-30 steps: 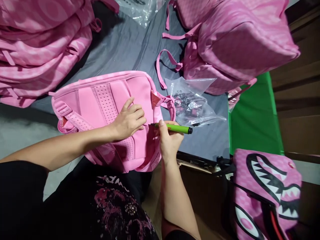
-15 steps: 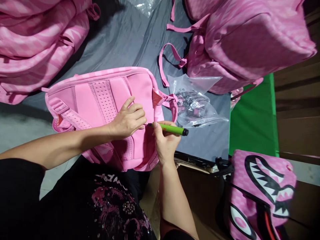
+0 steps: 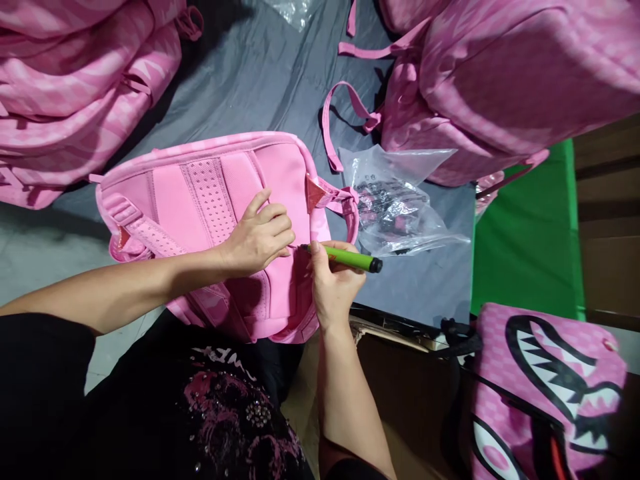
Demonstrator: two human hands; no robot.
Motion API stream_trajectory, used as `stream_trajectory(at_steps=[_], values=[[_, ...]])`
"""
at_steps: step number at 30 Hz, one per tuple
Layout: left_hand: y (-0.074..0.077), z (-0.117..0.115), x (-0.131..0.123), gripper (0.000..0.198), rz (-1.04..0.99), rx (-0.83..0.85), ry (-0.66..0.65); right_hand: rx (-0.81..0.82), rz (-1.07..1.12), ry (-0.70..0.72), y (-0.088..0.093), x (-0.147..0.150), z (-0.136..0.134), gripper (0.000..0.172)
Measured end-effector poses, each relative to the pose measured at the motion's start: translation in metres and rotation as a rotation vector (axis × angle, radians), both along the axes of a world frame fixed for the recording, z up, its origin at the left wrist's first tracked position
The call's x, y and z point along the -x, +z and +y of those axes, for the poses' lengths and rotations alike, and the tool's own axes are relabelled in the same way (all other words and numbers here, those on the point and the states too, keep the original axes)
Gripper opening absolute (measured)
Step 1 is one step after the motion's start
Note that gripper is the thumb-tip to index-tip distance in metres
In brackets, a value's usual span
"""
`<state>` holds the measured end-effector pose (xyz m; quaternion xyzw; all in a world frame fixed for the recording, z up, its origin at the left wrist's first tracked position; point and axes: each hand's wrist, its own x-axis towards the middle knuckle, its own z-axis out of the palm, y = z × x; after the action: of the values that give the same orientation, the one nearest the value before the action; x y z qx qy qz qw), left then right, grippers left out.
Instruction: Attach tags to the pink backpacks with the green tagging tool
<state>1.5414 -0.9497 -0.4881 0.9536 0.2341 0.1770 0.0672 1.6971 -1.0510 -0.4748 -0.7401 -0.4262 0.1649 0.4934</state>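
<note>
I can't read the small print on the clear bag (image 3: 400,207). The right hand (image 3: 336,287) still pinches the green marker (image 3: 350,258) over the pink backpack (image 3: 283,167) on the table (image 3: 425,280); the left hand (image 3: 261,235) rests there, fingers bent, grip unclear.

I note pink backpack (image 3: 283,167), strap side up; green marker (image 3: 350,257), black at both ends, across its edge.

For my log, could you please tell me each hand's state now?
Left hand: curled on the pink backpack; grip unclear.
Right hand: closed, holding the green marker.
</note>
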Motion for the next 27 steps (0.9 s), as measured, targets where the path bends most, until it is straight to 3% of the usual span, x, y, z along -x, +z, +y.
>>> stream_trajectory(at_steps=[7,16,21,25,27], values=[[0.0,0.001,0.0,0.018,0.006,0.039,0.01,0.054,-0.003,0.008,-0.002,0.0,0.0,0.034],[0.014,-0.003,-0.003,0.022,-0.016,-0.094,0.0,0.005,-0.009,0.037,-0.001,0.0,0.004,0.03],[0.05,0.017,0.002,0.028,0.185,-0.193,-0.126,-0.015,0.008,-0.003,0.002,0.001,-0.001,0.033],[0.087,0.04,0.007,0.041,0.398,-0.141,-0.094,-0.103,0.113,0.025,0.009,-0.002,-0.022,0.035],[0.104,0.035,0.009,0.037,0.401,-0.104,-0.098,-0.185,0.109,0.094,0.014,0.004,-0.034,0.036]])
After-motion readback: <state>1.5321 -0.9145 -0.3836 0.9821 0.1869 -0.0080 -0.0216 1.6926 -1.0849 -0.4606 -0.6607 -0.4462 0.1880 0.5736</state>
